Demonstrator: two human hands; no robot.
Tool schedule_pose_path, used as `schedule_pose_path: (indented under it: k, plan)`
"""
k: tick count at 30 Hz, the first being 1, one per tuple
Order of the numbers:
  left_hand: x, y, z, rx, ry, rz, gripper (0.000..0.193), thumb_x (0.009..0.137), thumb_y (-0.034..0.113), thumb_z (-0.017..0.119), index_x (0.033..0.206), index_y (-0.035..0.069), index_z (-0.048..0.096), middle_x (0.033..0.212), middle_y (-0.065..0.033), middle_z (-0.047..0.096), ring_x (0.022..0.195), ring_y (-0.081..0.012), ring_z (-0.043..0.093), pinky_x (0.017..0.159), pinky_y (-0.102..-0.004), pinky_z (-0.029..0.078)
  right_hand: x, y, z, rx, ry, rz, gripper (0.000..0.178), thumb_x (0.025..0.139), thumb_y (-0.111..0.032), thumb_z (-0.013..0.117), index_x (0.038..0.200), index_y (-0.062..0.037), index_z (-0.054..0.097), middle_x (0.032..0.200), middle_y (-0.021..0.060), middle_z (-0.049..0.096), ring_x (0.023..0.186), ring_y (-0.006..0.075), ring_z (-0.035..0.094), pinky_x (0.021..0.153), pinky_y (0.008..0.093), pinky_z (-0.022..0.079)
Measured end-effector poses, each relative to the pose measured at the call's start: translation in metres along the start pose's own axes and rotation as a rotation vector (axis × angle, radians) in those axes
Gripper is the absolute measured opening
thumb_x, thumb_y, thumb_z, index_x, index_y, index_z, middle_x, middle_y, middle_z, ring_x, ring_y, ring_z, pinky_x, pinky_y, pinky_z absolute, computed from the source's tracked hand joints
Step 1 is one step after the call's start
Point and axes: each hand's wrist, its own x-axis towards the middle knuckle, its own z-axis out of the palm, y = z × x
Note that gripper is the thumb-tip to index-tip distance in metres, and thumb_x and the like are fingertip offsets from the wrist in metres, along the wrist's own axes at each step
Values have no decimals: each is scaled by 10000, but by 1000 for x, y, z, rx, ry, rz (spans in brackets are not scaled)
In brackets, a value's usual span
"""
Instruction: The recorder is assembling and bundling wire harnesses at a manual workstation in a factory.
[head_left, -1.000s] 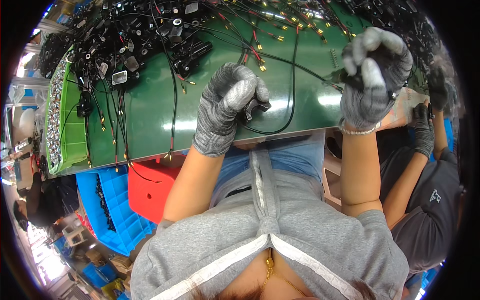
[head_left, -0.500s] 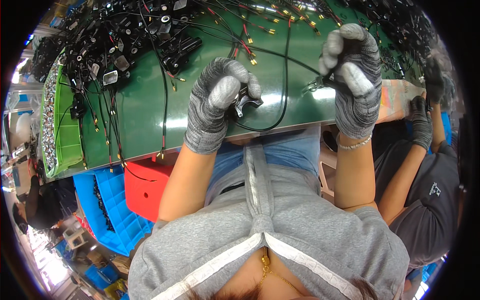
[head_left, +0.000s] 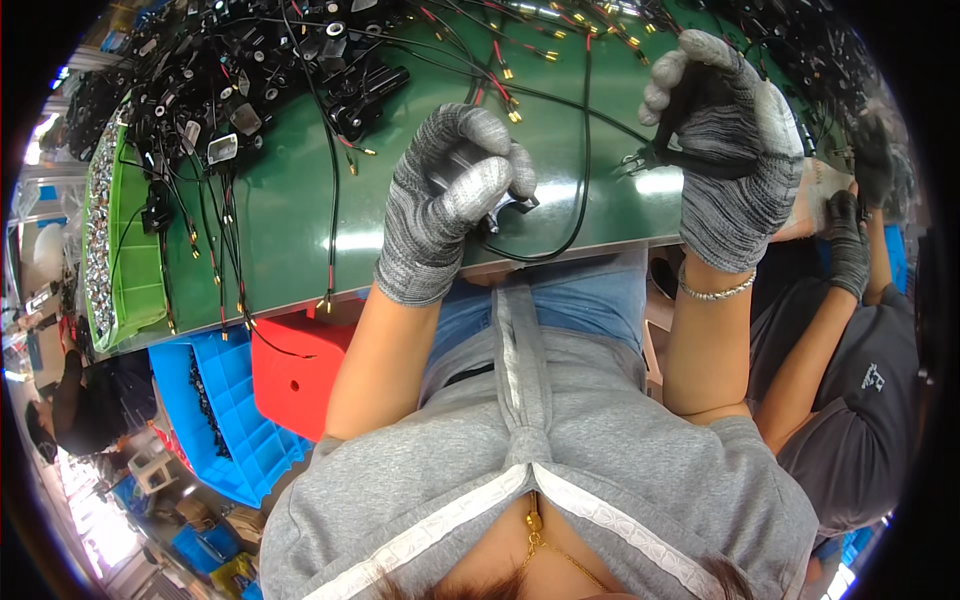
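Two gloved hands over the green desk (head_left: 285, 240); heap of black parts (head_left: 290, 80) sits toward the back, likely to leave the front edge as working room. Black curved part (head_left: 518, 204) is at the left hand (head_left: 430, 215), curved end out, presumably to keep that end exposed. Left fingers: pinched narrow on it. Right hand (head_left: 738, 165): fingers curled, dark part (head_left: 685, 158) by the palm; can't tell if gripped. Black cable (head_left: 586, 140) loops between.

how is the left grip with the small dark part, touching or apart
Touching: the head view shows the left grip curled around the small dark part, its end jutting out past the thumb.
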Motion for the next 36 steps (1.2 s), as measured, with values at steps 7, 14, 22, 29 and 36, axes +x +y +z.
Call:
schedule_pose_path:
  k: [7,14,22,29,36]
  plan:
    - [0,2,-2,-2,18,1,227,779,22,645,989,45,562,832,-82,602,780,-194,614,685,-318,528,11,-1,-2,58,-39,125,564,917,-388,460,1205,92,526,990,161,584,852,224,547,755,324,457]
    - [0,-2,4,85,-25,67,284,806,46,636,1062,76,516,843,-81,606,794,-176,611,690,-310,523,9,-5,-4,-72,70,60,499,924,-322,456,1148,117,534,999,180,600,891,247,589,781,332,489]
    - [11,-32,44,-42,-34,-30,385,929,421,563,1130,100,490,842,-107,635,743,-168,626,678,-293,549,34,-62,36,625,-286,96,446,959,-315,422,1134,81,528,929,208,621,752,279,639,726,347,562]
    - [14,-36,63,23,110,-190,463,959,467,439,945,32,594,848,-125,651,761,-208,648,717,-325,537,56,-21,35,953,-738,156,539,952,-317,479,1171,174,444,968,282,601,763,292,679,646,324,599]
    - [13,-38,54,114,34,-97,357,980,365,419,1067,39,536,899,-94,649,762,-165,648,703,-293,545,57,-11,38,1100,-752,334,469,973,-235,441,1186,183,430,1001,293,584,805,304,669,707,355,607]
